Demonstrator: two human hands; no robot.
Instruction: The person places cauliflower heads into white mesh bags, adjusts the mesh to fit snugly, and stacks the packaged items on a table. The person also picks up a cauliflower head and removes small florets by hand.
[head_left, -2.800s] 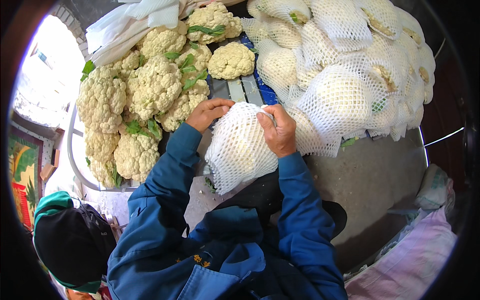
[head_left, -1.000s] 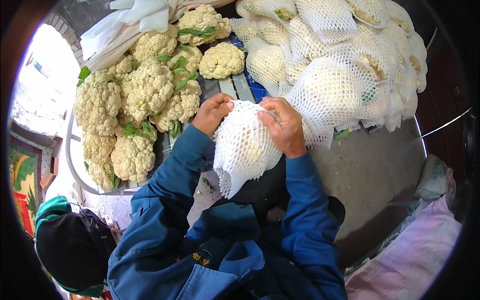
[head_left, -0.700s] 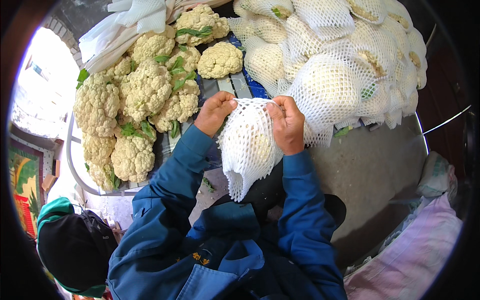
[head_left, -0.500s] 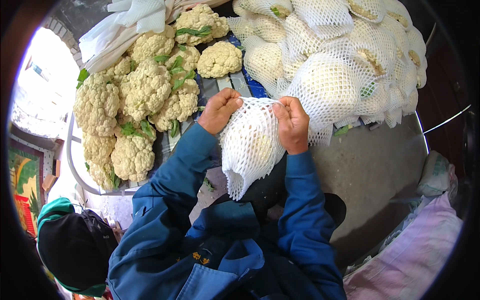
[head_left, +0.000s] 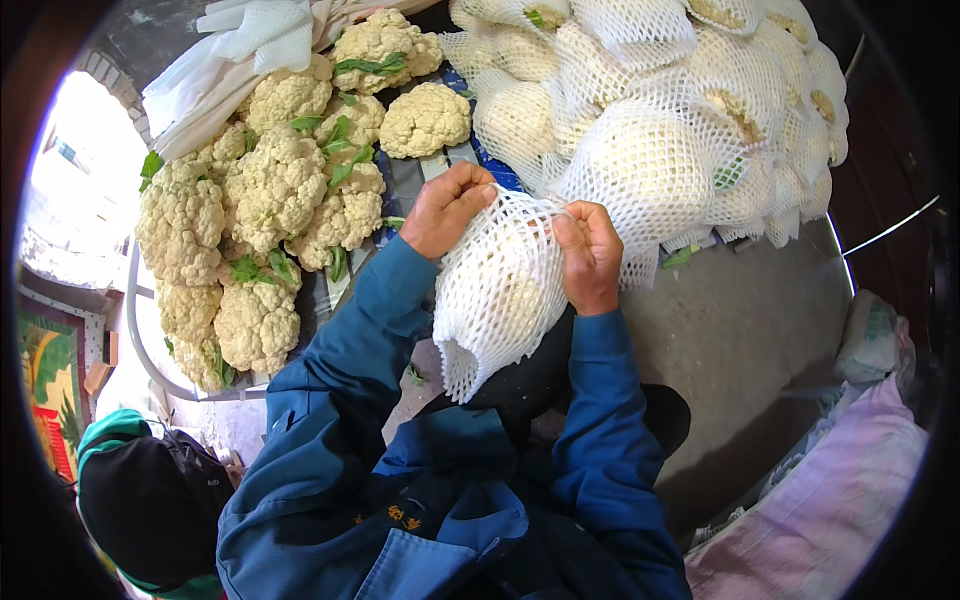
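Between my hands hangs a white foam net sleeve (head_left: 500, 290) with a pale cauliflower showing through its mesh. My left hand (head_left: 447, 208) is closed, pinching the sleeve's upper edge at its left corner. At the right corner of that edge, my right hand (head_left: 588, 255) grips with thumb and fingers. The sleeve's lower end gapes open over my lap. Beyond my left arm lies a pile of bare cauliflowers (head_left: 275, 190) with a few green leaves. Beyond my right hand are heaped netted cauliflowers (head_left: 640, 160).
Flat white foam sleeves (head_left: 240, 40) lie over the far left of the pile. A curved metal rail (head_left: 140, 330) edges the table at left. A black and green backpack (head_left: 150, 500) stands at lower left, and a pinkish cloth (head_left: 810, 500) lies at lower right.
My hands have drawn slightly farther apart, spreading the sleeve's upper edge wider. The pile and heap appear shifted a little to the left in view.
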